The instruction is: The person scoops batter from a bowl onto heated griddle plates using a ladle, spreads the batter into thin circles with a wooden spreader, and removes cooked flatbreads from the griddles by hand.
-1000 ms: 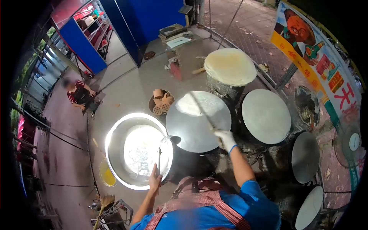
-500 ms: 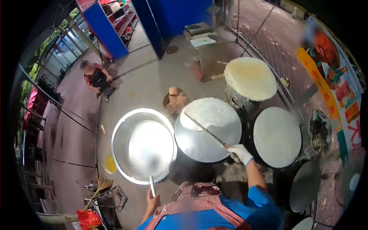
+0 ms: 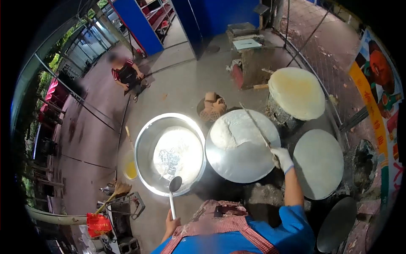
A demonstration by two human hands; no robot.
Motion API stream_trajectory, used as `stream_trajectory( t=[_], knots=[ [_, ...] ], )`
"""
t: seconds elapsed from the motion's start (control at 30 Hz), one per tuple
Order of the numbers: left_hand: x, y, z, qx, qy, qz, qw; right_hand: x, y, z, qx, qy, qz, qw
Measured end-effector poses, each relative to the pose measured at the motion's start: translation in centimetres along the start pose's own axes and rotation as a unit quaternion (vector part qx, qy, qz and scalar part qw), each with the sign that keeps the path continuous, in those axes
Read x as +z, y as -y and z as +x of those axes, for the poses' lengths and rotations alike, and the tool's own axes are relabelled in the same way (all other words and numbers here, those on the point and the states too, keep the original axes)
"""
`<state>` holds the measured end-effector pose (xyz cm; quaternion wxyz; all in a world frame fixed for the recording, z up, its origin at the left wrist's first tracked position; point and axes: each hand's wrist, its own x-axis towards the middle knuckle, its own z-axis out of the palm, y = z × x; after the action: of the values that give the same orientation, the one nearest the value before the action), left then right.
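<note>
My left hand [image 3: 172,223] is wrapped round the handle of a ladle [image 3: 175,183], whose bowl is over the near rim of a large metal basin [image 3: 144,139]. White batter [image 3: 181,149] lies in the basin. My gloved right hand [image 3: 282,159] grips a long, thin wooden spreading stick [image 3: 256,124]. The stick slants across a round griddle [image 3: 247,165] to the right of the basin, its tip at the far edge. White batter [image 3: 223,134] covers the griddle's far left part; the near part is bare metal.
To the right stand a griddle with a browned pancake [image 3: 296,93], a pale round griddle [image 3: 318,165] and a dark one [image 3: 337,224]. Perforated clay-coloured blocks [image 3: 211,108] sit behind. A yellow-liquid container [image 3: 131,170] and a broom [image 3: 114,194] are left. A person [image 3: 127,76] sits farther back.
The view has shifted, moving the scene rightward. My right hand has swung the stick's tip right, towards the griddle's far edge. The ladle's bowl is closer to the basin's near rim.
</note>
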<state>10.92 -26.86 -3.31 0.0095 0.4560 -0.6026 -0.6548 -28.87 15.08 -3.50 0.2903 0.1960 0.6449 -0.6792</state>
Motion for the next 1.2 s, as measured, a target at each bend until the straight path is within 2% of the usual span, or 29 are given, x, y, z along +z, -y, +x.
stream_trajectory(
  t=[0.03,0.07,0.1,0.2,0.27,0.33,0.4,0.43,0.53,0.57,0.6,0.67,0.77,0.8,0.83,0.9,1.0,1.03,1.07,1.1,1.13,1.2],
  knots=[
    [-0.3,1.3,0.6,-0.001,-0.022,0.008,1.000,0.4,0.3,1.1,0.001,0.033,-0.037,0.999],
    [-0.3,1.6,1.0,-0.005,-0.040,0.090,0.995,1.1,0.0,1.6,0.004,0.070,-0.072,0.995],
    [-0.5,1.8,1.0,-0.030,-0.039,0.046,0.998,2.0,-0.4,0.7,0.038,0.094,-0.113,0.988],
    [-0.4,2.1,0.5,-0.058,-0.030,-0.036,0.997,0.7,-3.7,-1.0,0.121,0.153,-0.097,0.976],
    [-0.9,2.5,0.8,-0.030,-0.003,-0.065,0.997,-0.5,-2.1,-2.5,0.091,0.177,-0.105,0.974],
    [-0.6,1.1,-0.2,-0.032,-0.027,-0.043,0.998,0.1,0.6,-0.3,0.013,0.102,-0.154,0.983],
    [-0.6,1.1,-1.3,-0.033,-0.050,0.001,0.998,1.3,1.4,4.5,-0.082,0.031,-0.090,0.992],
    [-0.6,1.6,-1.4,-0.039,-0.054,0.007,0.998,1.2,0.5,7.1,-0.080,0.071,-0.101,0.989],
    [-1.8,3.3,-0.7,-0.055,-0.080,-0.004,0.995,3.1,2.3,2.8,-0.089,0.163,-0.232,0.955],
    [-2.0,3.5,-0.5,-0.055,-0.077,0.000,0.996,2.1,1.5,1.9,0.067,0.154,-0.227,0.959],
    [-2.0,4.0,-0.7,-0.057,-0.074,0.000,0.996,0.7,1.1,0.0,0.093,0.202,-0.167,0.960],
    [-2.0,4.1,-1.3,-0.066,-0.084,-0.028,0.994,-1.2,0.2,-2.0,0.067,0.203,-0.184,0.959],
    [-2.1,3.8,-1.9,-0.063,-0.084,-0.058,0.993,-0.1,2.0,1.3,-0.035,0.141,-0.204,0.968],
    [-2.4,3.7,-2.1,-0.062,-0.079,-0.059,0.993,0.4,1.1,4.9,-0.054,0.122,-0.133,0.982],
    [-2.4,3.9,-2.3,-0.063,-0.100,-0.062,0.991,3.4,3.8,3.8,-0.055,0.075,-0.097,0.991],
    [-3.0,5.0,-2.0,-0.046,-0.101,-0.047,0.993,5.5,4.5,6.5,-0.039,0.093,-0.246,0.964],
    [-4.1,5.2,-1.7,-0.042,-0.095,-0.026,0.994,3.3,2.6,5.1,0.000,0.202,-0.310,0.929],
    [-3.9,5.3,-1.9,-0.054,-0.100,-0.037,0.993,3.0,4.4,0.3,0.041,0.216,-0.279,0.935],
    [-3.9,5.7,-2.4,-0.069,-0.107,-0.050,0.991,0.2,1.9,0.5,0.061,0.232,-0.211,0.948],
    [-3.9,5.6,-2.6,-0.091,-0.100,-0.112,0.984,-1.1,2.2,-1.7,0.068,0.223,-0.232,0.944],
    [-3.8,5.6,-2.5,-0.093,-0.102,-0.119,0.983,-3.3,1.0,-1.2,0.088,0.210,-0.232,0.946],
    [-4.2,5.7,-3.3,-0.101,-0.104,-0.118,0.982,0.9,5.5,-3.5,0.102,0.115,-0.322,0.934]
  ],
)
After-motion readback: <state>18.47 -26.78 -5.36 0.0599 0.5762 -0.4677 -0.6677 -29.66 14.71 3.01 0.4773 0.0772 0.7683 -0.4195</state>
